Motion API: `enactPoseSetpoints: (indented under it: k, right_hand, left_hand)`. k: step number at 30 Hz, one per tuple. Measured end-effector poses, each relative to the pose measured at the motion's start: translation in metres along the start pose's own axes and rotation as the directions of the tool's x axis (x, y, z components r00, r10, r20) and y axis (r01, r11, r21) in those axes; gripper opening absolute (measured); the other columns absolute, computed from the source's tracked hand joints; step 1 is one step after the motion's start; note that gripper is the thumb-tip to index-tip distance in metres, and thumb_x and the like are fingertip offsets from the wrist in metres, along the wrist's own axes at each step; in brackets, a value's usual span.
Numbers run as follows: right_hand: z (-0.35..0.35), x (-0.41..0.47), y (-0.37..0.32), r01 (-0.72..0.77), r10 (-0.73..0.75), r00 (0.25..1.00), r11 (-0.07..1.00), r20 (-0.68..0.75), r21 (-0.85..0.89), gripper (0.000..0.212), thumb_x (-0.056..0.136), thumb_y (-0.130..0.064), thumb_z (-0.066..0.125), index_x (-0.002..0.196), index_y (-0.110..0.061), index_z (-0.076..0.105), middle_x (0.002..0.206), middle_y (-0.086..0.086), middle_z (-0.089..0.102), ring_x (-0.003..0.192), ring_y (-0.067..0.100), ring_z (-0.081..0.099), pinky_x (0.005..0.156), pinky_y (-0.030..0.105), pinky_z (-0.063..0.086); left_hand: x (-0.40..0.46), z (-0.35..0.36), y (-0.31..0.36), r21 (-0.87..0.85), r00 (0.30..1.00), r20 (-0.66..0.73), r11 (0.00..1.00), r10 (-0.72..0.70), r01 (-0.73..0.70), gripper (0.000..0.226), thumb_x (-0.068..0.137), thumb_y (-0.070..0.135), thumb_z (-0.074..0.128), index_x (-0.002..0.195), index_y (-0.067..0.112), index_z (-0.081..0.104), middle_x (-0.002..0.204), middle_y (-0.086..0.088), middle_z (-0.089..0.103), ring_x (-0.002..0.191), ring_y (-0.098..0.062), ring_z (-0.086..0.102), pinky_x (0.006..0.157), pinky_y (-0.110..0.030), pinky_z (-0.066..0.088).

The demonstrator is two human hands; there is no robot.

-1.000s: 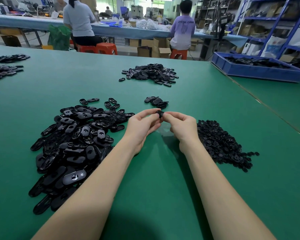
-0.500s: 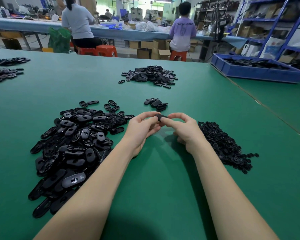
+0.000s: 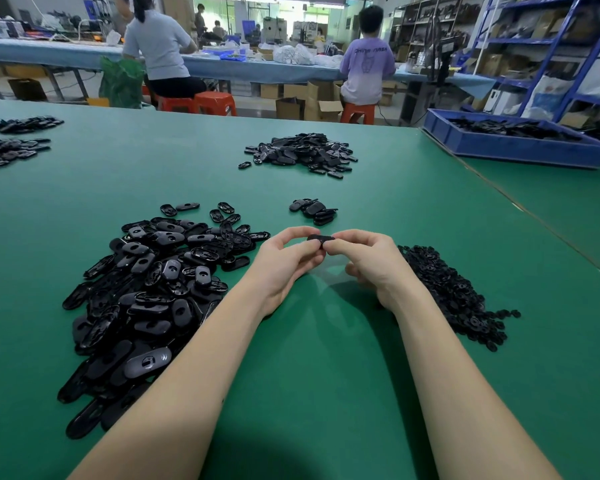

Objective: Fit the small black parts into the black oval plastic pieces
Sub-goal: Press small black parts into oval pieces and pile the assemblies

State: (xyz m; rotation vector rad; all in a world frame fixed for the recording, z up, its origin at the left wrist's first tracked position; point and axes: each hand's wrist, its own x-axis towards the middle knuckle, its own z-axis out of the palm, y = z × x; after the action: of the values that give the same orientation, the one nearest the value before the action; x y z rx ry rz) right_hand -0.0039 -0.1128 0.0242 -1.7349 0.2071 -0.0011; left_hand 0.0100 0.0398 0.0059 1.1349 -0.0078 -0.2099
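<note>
Between the fingertips of both hands sits one black oval piece (image 3: 318,239), held a little above the green table (image 3: 326,358). My left hand (image 3: 284,261) pinches its left end and my right hand (image 3: 371,261) pinches its right end. Whether a small part is in it is hidden by my fingers. A large heap of black oval pieces (image 3: 153,289) lies to the left of my left arm. A heap of small black parts (image 3: 454,292) lies just right of my right hand. A small cluster of oval pieces (image 3: 314,211) lies just beyond my hands.
Another pile of oval pieces (image 3: 302,154) lies further back at the centre, and two more piles (image 3: 11,143) at the far left. A blue bin (image 3: 513,140) with black parts stands at the back right. Two people sit at a far bench.
The hands stay joined on the oval piece with only small shifts of the fingers; my right hand has turned slightly. The view has tilted a little.
</note>
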Motion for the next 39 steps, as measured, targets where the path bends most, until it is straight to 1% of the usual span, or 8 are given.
enactPoseSetpoints:
  k: [7, 14, 23, 25, 29, 33, 36, 39]
  right_hand:
    - [0.004, 0.0, 0.0, 0.004, -0.005, 0.998, 1.0, -0.064, -0.003, 0.007, 0.078, -0.022, 0.082, 0.078, -0.022, 0.075, 0.061, -0.014, 0.063, 0.04, 0.004, 0.043, 0.038, 0.012, 0.031]
    - [0.003, 0.001, 0.003, 0.055, -0.054, 0.998, 0.998, -0.036, 0.021, 0.017, 0.081, -0.015, 0.081, 0.07, -0.022, 0.07, 0.057, -0.012, 0.058, 0.042, 0.004, 0.04, 0.041, 0.013, 0.033]
    - [0.0, 0.004, 0.009, 0.091, -0.091, 0.995, 0.996, -0.027, -0.02, 0.024, 0.078, -0.014, 0.081, 0.062, -0.022, 0.066, 0.056, -0.011, 0.055, 0.043, 0.004, 0.039, 0.046, 0.015, 0.032]
    - [0.0, 0.004, 0.009, 0.099, -0.098, 0.995, 0.995, -0.024, 0.005, 0.025, 0.078, -0.012, 0.081, 0.06, -0.022, 0.065, 0.056, -0.01, 0.054, 0.043, 0.005, 0.039, 0.045, 0.014, 0.033]
    - [-0.002, 0.005, 0.008, 0.114, -0.113, 0.994, 0.993, -0.008, 0.022, 0.027, 0.08, -0.011, 0.08, 0.062, -0.022, 0.064, 0.057, -0.01, 0.055, 0.046, 0.005, 0.041, 0.046, 0.012, 0.036]
    - [-0.005, 0.004, 0.01, 0.118, -0.118, 0.993, 0.993, 0.027, 0.028, 0.026, 0.082, -0.009, 0.08, 0.065, -0.021, 0.064, 0.057, -0.01, 0.053, 0.046, 0.005, 0.04, 0.046, 0.011, 0.035]
    - [-0.006, 0.004, 0.011, 0.108, -0.109, 0.994, 0.994, 0.025, 0.033, 0.026, 0.081, -0.009, 0.08, 0.066, -0.02, 0.063, 0.057, -0.009, 0.051, 0.043, 0.005, 0.036, 0.044, 0.013, 0.031]
    - [-0.004, 0.004, 0.011, 0.111, -0.111, 0.994, 0.994, 0.005, 0.01, 0.027, 0.08, -0.01, 0.08, 0.064, -0.021, 0.062, 0.056, -0.009, 0.05, 0.046, 0.007, 0.035, 0.05, 0.019, 0.029]
  left_hand:
    - [0.0, 0.002, -0.004, 0.115, 0.999, 0.002, 0.992, 0.044, -0.044, 0.016, 0.092, -0.007, 0.063, 0.098, 0.007, 0.069, 0.085, -0.013, 0.072, 0.079, -0.02, 0.064, 0.083, -0.022, 0.056]
    - [0.003, -0.001, -0.005, 0.052, 0.999, 0.012, 0.998, 0.039, -0.04, 0.013, 0.09, -0.007, 0.066, 0.096, 0.004, 0.07, 0.089, -0.012, 0.076, 0.077, -0.015, 0.072, 0.076, -0.018, 0.057]
    - [0.005, -0.001, -0.009, 0.171, 0.999, -0.003, 0.985, 0.036, -0.035, 0.011, 0.089, -0.004, 0.069, 0.095, 0.005, 0.07, 0.089, -0.013, 0.076, 0.078, -0.016, 0.072, 0.082, -0.022, 0.058]
    - [0.005, -0.002, -0.008, 0.155, 0.999, 0.022, 0.987, 0.039, -0.042, 0.011, 0.09, -0.004, 0.068, 0.096, 0.005, 0.07, 0.089, -0.011, 0.077, 0.078, -0.015, 0.072, 0.08, -0.021, 0.058]
    - [0.002, -0.003, -0.006, 0.101, 0.999, 0.048, 0.994, 0.025, -0.029, 0.011, 0.091, -0.004, 0.067, 0.097, 0.004, 0.071, 0.089, -0.011, 0.077, 0.078, -0.014, 0.073, 0.075, -0.018, 0.056]
    - [0.001, -0.002, -0.006, 0.158, 0.999, 0.043, 0.987, 0.027, -0.034, 0.011, 0.09, -0.003, 0.068, 0.1, 0.002, 0.07, 0.089, -0.012, 0.076, 0.077, -0.015, 0.072, 0.077, -0.019, 0.058]
    - [0.001, 0.0, -0.007, 0.215, 0.999, 0.026, 0.976, 0.04, -0.045, 0.013, 0.09, -0.003, 0.068, 0.102, 0.001, 0.07, 0.091, -0.015, 0.075, 0.076, -0.016, 0.07, 0.08, -0.021, 0.059]
    - [0.0, 0.001, -0.007, 0.257, 0.999, 0.012, 0.965, 0.053, -0.054, 0.012, 0.089, -0.004, 0.068, 0.1, 0.002, 0.07, 0.09, -0.015, 0.074, 0.075, -0.016, 0.069, 0.078, -0.02, 0.059]
